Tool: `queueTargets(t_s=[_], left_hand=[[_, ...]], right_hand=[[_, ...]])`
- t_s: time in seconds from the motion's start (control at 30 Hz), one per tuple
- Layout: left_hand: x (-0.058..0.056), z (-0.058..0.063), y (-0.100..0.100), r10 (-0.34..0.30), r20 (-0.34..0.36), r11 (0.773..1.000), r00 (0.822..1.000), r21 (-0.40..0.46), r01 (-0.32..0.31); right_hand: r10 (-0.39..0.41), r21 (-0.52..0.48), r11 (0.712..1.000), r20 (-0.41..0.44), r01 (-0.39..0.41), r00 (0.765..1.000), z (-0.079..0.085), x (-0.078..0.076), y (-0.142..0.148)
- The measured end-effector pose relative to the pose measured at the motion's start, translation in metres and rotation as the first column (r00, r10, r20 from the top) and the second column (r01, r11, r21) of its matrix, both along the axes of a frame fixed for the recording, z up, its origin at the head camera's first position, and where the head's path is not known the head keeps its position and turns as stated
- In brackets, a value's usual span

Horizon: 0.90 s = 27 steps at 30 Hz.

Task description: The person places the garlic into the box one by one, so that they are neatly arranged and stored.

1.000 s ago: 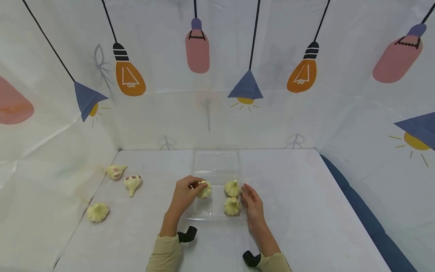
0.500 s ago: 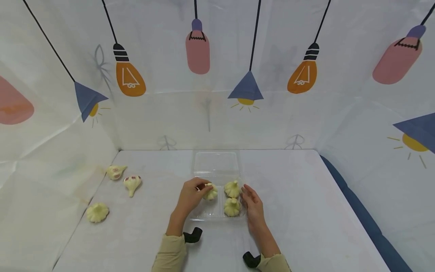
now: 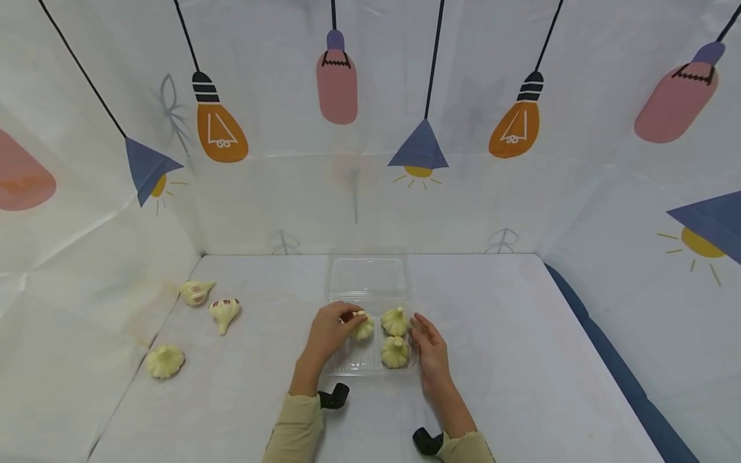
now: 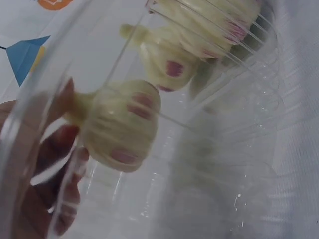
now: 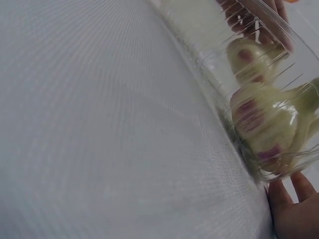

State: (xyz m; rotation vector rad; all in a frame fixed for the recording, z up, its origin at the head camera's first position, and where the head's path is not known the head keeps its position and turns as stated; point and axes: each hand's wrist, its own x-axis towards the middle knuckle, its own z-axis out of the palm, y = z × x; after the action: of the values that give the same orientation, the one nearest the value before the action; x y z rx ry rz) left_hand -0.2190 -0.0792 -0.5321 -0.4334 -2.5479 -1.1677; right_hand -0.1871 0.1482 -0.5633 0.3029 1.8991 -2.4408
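Note:
By its stem, my left hand (image 3: 327, 331) pinches a pale garlic bulb (image 3: 363, 329), low inside the left part of a clear plastic box (image 3: 353, 371). Purple patches mark the underside of this held bulb (image 4: 124, 124) in the left wrist view, seen through the box wall. Two more bulbs fill the right side of the box, a far one (image 3: 394, 321) and a near one (image 3: 395, 353). Against the box's right wall rests my right hand (image 3: 431, 352), fingers relaxed; its fingertips (image 5: 279, 194) show at the wall in the right wrist view.
The transparent lid (image 3: 368, 274) lies folded back behind the box. On the left of the white table (image 3: 521, 360) lie three loose bulbs: one at the back (image 3: 195, 292), a second beside it (image 3: 224, 314), a third nearer (image 3: 164, 361). Patterned white sheeting (image 3: 359, 186) surrounds the table.
My left hand has carried its garlic bulb rightward, from the left edge of the box toward the middle divider. My right hand has stayed in place at the box's right side.

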Motion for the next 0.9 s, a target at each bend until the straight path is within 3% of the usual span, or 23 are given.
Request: queueTargets(t_s=[0.9], left_hand=[[-0.0105,0.0012,0.0093,0.001,0.074,0.999,0.997,-0.038,0.001]], right_hand=[[0.006,0.027,1.000,0.000,-0.006,1.000,0.0005,0.0015,0.0003]])
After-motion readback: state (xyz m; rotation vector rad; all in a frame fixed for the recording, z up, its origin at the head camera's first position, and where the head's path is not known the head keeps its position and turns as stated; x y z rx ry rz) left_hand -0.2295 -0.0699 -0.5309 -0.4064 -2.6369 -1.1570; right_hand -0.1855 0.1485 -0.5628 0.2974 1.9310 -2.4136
